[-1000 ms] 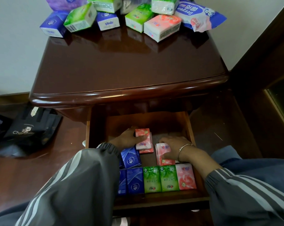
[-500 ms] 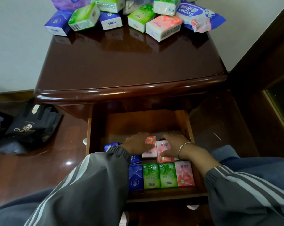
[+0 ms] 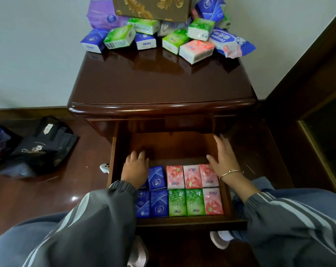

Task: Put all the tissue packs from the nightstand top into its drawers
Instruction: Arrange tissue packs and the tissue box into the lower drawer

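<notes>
Tissue packs (image 3: 197, 50) at nightstand (image 3: 161, 89) back edge, beyond both empty, open hands; right hand (image 3: 224, 158) nearer than left hand (image 3: 136, 166)

drawer (image 3: 192, 221): open | tissue packs (image 3: 184, 189): two flat rows inside | more packs (image 3: 175, 40): heaped on nightstand (image 3: 163, 87), perhaps ten

The nightstand (image 3: 163, 89) has its top drawer (image 3: 182, 221) pulled out. Inside, small tissue packs lie flat in two rows: blue packs (image 3: 157, 178) on the left, pink packs (image 3: 191, 176) behind, green packs (image 3: 186, 202) in front. The left hand (image 3: 135, 169) rests open on the blue packs. The right hand (image 3: 224, 159) is open, with nothing in it, beside the pink packs. More tissue packs (image 3: 196, 51) are piled at the back of the nightstand top.
</notes>
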Demonstrator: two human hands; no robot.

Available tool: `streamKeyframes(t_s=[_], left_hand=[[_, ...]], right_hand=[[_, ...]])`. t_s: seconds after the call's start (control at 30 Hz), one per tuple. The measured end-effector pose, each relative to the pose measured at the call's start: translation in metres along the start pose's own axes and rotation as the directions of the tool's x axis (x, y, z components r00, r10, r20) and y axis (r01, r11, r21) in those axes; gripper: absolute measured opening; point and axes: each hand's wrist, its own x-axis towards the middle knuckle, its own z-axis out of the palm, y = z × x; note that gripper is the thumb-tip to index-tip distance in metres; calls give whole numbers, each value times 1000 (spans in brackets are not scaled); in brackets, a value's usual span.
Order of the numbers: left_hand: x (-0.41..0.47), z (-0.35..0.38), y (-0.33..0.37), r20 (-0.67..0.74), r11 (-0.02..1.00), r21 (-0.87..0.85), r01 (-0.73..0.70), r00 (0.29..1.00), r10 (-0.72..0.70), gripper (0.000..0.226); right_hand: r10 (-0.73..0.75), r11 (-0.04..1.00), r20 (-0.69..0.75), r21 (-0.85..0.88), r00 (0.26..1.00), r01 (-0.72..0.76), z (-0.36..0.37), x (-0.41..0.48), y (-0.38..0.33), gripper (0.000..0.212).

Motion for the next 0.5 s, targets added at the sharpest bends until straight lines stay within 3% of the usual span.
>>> streamKeyframes(t_s=[0.1,0.17,0.3,0.4,0.5], left_hand=[[-3,6,-18,152,986,-122,112,984,-93,38],[-5,8,-22,226,987,-134,83,973,-51,33],[-7,10,-19,245,973,-230,38,969,20,32],[-3,5,-18,276,890,-423,172,960,-55,30],[-2,4,-21,278,841,-439,316,938,-207,38]], right_hand=[[159,970,110,170,981,-176,18,-10,4,79],[189,952,104,226,976,-209,22,-10,5,74],[223,948,86,215,971,-237,22,-6,7,65],[198,954,70,218,978,-209,24,-7,9,62],[192,954,50,226,980,-198,26,-6,12,61]])
